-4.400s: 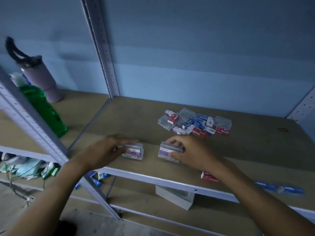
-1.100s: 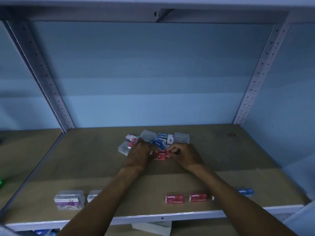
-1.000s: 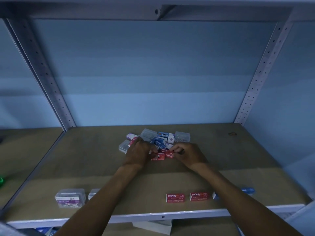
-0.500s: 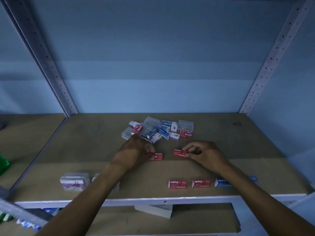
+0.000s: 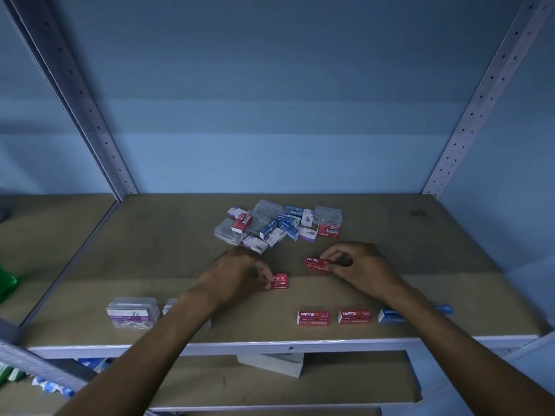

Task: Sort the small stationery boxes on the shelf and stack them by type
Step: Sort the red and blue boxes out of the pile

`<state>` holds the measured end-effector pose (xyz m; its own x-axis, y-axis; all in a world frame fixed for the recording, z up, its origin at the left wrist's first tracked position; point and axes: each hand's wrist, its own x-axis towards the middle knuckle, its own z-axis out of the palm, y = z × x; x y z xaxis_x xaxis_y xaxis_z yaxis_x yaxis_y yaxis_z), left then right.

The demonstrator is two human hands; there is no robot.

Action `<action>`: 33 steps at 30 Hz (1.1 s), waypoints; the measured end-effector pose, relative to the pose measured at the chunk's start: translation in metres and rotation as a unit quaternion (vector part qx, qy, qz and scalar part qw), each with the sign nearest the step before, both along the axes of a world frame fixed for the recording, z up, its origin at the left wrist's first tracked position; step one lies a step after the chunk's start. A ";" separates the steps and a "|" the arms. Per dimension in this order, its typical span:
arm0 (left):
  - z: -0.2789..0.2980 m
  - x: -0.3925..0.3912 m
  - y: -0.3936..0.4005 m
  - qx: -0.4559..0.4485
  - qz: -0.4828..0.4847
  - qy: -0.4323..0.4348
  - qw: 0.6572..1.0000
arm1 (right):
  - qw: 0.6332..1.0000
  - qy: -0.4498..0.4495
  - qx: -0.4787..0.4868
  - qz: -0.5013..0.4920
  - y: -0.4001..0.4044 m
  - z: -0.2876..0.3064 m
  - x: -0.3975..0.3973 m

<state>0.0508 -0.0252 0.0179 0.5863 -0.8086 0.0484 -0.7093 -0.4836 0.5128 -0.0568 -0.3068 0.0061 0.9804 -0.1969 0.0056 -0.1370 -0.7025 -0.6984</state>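
A mixed pile of small boxes [image 5: 277, 225], red, blue, white and clear plastic, lies mid-shelf. My left hand [image 5: 237, 273] pinches one red staples box [image 5: 280, 281] low over the board. My right hand [image 5: 360, 267] pinches another red staples box [image 5: 315, 262] by its right end. Near the front edge lie two red staples boxes [image 5: 313, 318] [image 5: 354, 316] side by side, then a blue box [image 5: 390, 315] partly under my right forearm. At the front left sits a clear paper-clip box [image 5: 132, 312], with a second one [image 5: 169, 306] mostly hidden by my left forearm.
The brown shelf board [image 5: 168, 253] is framed by grey perforated uprights [image 5: 75, 94] [image 5: 483, 94] and a white front rail [image 5: 291, 345]. A lower shelf holds a white box [image 5: 271, 363]. A green object [image 5: 7, 282] shows at the far left.
Both hands have drawn back from the pile toward the front, each bringing a red staples box. The view has tilted down a little.
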 end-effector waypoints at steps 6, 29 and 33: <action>0.006 -0.001 -0.007 0.004 0.018 -0.057 0.998 | 1.000 0.009 0.003 -0.006 0.000 0.000 0.000; 0.010 -0.020 -0.031 -0.097 0.003 0.051 0.994 | 1.000 0.001 0.002 -0.006 0.002 -0.002 0.000; 0.013 -0.020 -0.031 -0.139 0.036 0.122 0.982 | 1.000 -0.001 0.003 -0.009 0.001 -0.003 0.001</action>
<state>0.0311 -0.0558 0.0306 0.6628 -0.7401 0.1137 -0.5187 -0.3443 0.7825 -0.0558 -0.3053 0.0033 0.9768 -0.2140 0.0073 -0.1473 -0.6961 -0.7027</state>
